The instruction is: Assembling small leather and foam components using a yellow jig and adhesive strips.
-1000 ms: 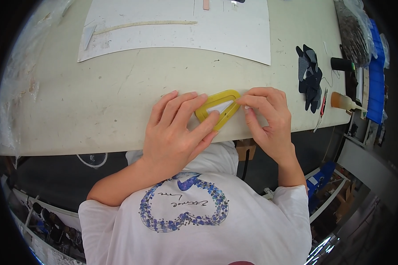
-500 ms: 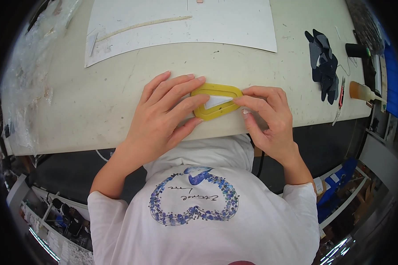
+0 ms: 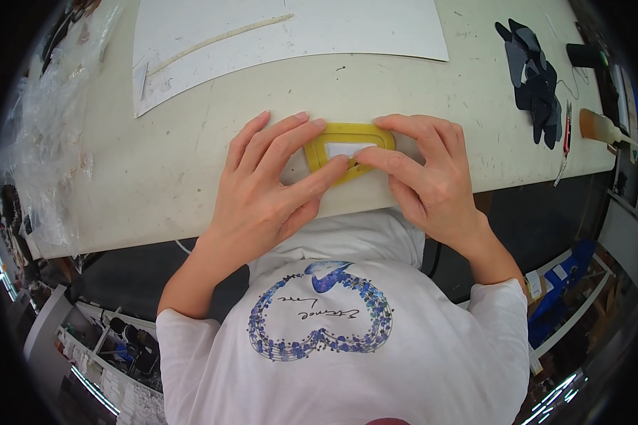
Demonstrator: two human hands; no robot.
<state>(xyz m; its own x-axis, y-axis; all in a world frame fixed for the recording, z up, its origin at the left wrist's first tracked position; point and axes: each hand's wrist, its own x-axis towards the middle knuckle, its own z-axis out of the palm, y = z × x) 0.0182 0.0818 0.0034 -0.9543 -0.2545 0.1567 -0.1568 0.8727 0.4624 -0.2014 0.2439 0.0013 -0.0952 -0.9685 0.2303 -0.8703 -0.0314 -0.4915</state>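
Observation:
A small yellow frame with rounded corners lies on the table near its front edge, and a white piece sits within its opening. My left hand grips the frame from the left: one fingertip rests at its upper left corner, and the index finger presses on its lower inner edge, beside the white piece. From the right, my right hand has one fingertip at the upper right corner and its index finger pressing on the lower edge of the opening. My right thumb is below the frame's right side, its tip partly hidden.
Beyond the frame lies a white sheet with a thin beige strip on it. Crumpled clear plastic covers the left end. At right are dark fabric pieces, a red-handled tool, a brush and a black spool.
The yellow frame has turned slightly, its top edge now level. My right index finger has moved left and down onto the lower inner edge; the left index has shifted down too. The view has shifted slightly.

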